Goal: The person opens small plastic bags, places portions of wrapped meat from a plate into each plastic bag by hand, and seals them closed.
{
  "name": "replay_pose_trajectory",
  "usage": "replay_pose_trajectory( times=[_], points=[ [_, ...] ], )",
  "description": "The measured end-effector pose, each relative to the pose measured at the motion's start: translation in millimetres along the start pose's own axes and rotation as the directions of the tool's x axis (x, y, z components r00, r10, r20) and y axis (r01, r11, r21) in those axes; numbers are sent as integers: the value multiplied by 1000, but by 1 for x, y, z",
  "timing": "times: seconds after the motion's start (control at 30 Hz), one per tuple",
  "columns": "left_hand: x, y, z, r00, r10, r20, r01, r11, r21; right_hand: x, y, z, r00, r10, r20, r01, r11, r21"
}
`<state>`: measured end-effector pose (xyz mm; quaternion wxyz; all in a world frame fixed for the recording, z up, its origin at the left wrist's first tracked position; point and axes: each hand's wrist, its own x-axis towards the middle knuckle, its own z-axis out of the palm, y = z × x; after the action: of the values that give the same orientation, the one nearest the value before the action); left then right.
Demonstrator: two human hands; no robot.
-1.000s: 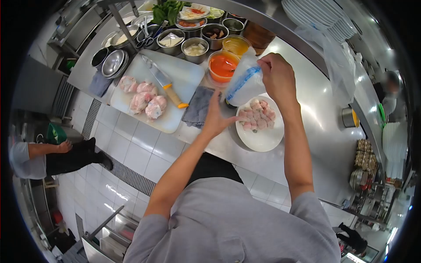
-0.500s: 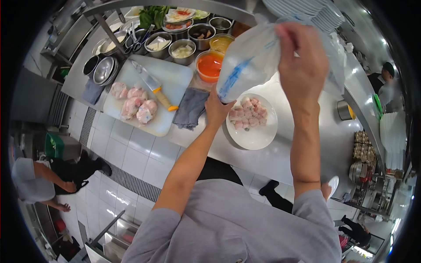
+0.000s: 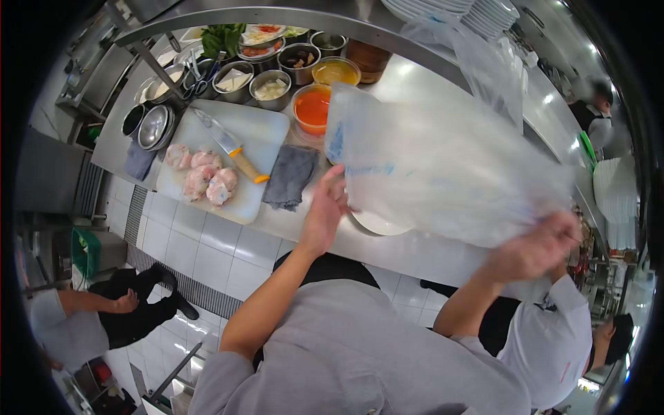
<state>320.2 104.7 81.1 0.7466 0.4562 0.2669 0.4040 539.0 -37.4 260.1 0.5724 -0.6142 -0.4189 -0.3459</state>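
My right hand grips one end of a large clear plastic bag with blue print, stretched across the counter and blurred by motion. My left hand has its fingers spread and touches the bag's left edge, beside the rim of a white plate. The bag hides most of the plate and whatever lies on it. To the left lies a white cutting board with raw meat pieces and a yellow-handled knife. A grey cloth lies between board and plate.
Several steel tubs of ingredients and an orange sauce bowl line the back of the steel counter. White plates stack on a shelf. One person crouches on the floor at left; another stands at right.
My right hand swung the bag from high above the plate down to the right, spreading it over the plate. My left hand stayed by the plate. A person in white appeared at right.
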Motion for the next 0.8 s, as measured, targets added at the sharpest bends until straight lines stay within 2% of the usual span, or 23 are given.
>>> replay_pose_trajectory(
  times=[0.03, 0.1, 0.13, 0.17, 0.2, 0.23, 0.27, 0.3, 0.33, 0.37, 0.4, 0.43, 0.47, 0.5, 0.53, 0.57, 0.6, 0.63, 0.7, 0.73, 0.77, 0.8],
  points=[
    [-13, 33, 10, 984, -100, 150, 153, 903, -402, -26, 1, 7, 993, 93, 80, -107, 975, 195],
    [-20, 53, 12, 938, -127, 322, 327, 629, -705, -82, 0, 20, 925, 342, 166, -373, 902, 219],
    [-23, 55, 10, 921, -122, 370, 298, 831, -469, -106, 2, 22, 877, 435, 206, -475, 849, 231],
    [-25, 55, 8, 900, -131, 415, 227, 955, -191, -128, 5, 24, 818, 520, 248, -572, 785, 239],
    [-29, 50, 5, 900, -136, 414, 233, 953, -193, -148, 9, 25, 767, 567, 299, -636, 733, 241],
    [-34, 40, 1, 955, -156, 252, 177, 982, -64, -164, 14, 23, 711, 611, 347, -697, 676, 238],
    [-38, 36, -2, 986, -146, 86, 139, 987, 77, -178, 22, 19, 600, 640, 479, -738, 674, 24],
    [-41, 41, -11, 984, -151, 92, 144, 986, 80, -186, 27, 15, 462, 675, 575, -727, 660, -190],
    [-44, 49, -25, 988, 41, 149, -98, 912, 398, -185, 21, 14, 463, 682, 567, -729, 656, -194],
    [-48, 56, -31, 944, 202, 262, -327, 689, 647, -183, 11, 13, 479, 568, 669, -563, 784, -262],
    [-52, 64, -27, 944, 195, 265, -324, 693, 644, -178, 0, 13, 455, 449, 769, -368, 881, -297],
    [-55, 74, -22, 906, 218, 363, -418, 597, 685, -168, -8, 14, 454, 452, 768, -367, 880, -301],
    [-58, 79, -19, 859, 227, 458, -507, 491, 708, -158, -18, 15, 262, 493, 830, -737, 657, -158],
    [-61, 75, -17, 861, 220, 459, -504, 495, 708, -152, -28, 15, 75, 439, 895, -961, 271, -53],
    [-63, 69, -14, 835, 197, 513, -540, 466, 701, -150, -36, 21, 73, 446, 892, -962, 267, -55],
    [-65, 62, -12, 805, 175, 566, -579, 436, 689, -149, -43, 32, 53, 389, 920, -938, 334, -87],
    [-66, 56, -13, 799, 199, 567, -594, 406, 694, -150, -47, 40, 29, 332, 943, -908, 403, -114],
    [-68, 57, -13, 796, 197, 573, -598, 408, 690, -156, -46, 45, 32, 339, 940, -909, 401, -114],
    [-75, 59, -15, 922, 210, 325, -383, 618, 687, -173, -38, 52, -44, 430, 902, -972, 190, -138],
    [-78, 56, -17, 922, 205, 328, -382, 619, 686, -179, -40, 54, -45, 435, 899, -973, 187, -139],
    [-83, 51, -19, 968, 244, 64, -229, 744, 628, -187, -45, 55, 9, 466, 885, -992, 118, -52],
    [-85, 43, -24, 968, 239, -72, -153, 799, 582, -193, -49, 56, 61, 498, 865, -998, 54, 39]
  ],
)
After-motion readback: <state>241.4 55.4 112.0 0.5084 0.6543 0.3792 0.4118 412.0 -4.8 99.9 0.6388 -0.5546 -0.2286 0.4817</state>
